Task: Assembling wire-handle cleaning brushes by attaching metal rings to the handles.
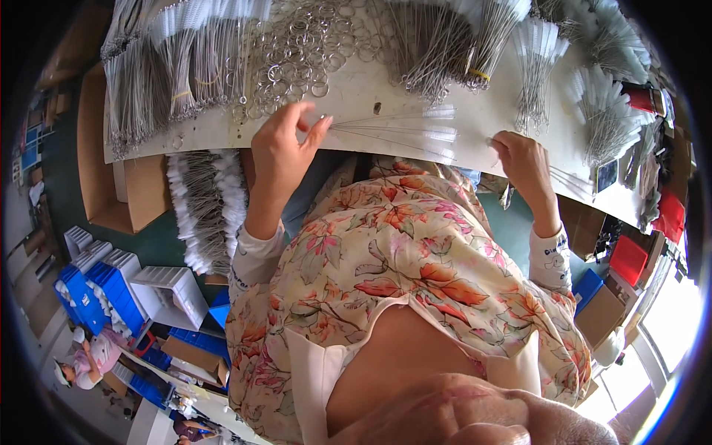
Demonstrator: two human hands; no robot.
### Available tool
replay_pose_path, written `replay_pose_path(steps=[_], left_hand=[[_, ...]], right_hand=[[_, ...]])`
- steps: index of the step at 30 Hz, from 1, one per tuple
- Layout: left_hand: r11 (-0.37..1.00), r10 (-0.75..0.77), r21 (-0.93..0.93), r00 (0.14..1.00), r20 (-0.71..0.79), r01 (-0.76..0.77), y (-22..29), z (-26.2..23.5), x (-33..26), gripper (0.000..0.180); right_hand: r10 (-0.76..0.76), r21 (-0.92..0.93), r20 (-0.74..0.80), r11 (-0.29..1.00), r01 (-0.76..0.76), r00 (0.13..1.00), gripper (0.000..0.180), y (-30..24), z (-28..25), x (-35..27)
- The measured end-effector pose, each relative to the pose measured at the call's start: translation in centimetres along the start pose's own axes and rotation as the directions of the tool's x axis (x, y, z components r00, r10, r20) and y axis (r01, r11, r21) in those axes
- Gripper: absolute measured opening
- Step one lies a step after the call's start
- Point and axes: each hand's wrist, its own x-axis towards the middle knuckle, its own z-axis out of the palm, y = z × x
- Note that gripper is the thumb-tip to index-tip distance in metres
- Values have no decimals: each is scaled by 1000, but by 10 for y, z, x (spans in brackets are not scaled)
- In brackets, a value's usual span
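Note:
Thin wire brushes with white bristle heads (439,133) fan out over the white table's near part. Their bare wire ends come together at the thumb tip of my left hand (284,148), whose fingers are bent and closed on them. To the right, my right hand (523,163) is held over the table's front edge with fingers curled and fingertips pressed together. Whatever it pinches is too small to make out. Beside its wrist, a few thin wires (567,179) lie on the table, partly hidden by the hand. Loose metal split rings (297,63) are heaped beyond my left hand.
Bundles of wire brushes (174,67) lie at the far left, with more bundles (452,52) at the far right of the rings. A cardboard box (137,189) and stacked brushes (208,208) are below the table's left edge. Blue and grey crates (170,293) stand behind.

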Motion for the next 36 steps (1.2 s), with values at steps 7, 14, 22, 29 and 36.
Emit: replay_pose_path(steps=[7,14,22,29,36], left_hand=[[857,-141,-488,986,92,168,0,-5,6,7],[721,79,-690,981,174,64,26,-60,35,11],[728,154,-685,978,142,-15,33,-61,41,19],[810,282,-441,916,-284,-386,72,-55,48,30],[841,388,-246,855,-345,-482,82,-70,63,32]], right_hand=[[-376,600,-348,614,512,859,6,-133,9,45],[-469,667,-243,555,497,849,8,-155,3,69],[-409,930,124,365,38,904,12,-150,-15,70],[-372,997,-27,57,52,928,16,-156,-60,76],[-351,964,-162,143,224,922,16,-169,-75,83]])
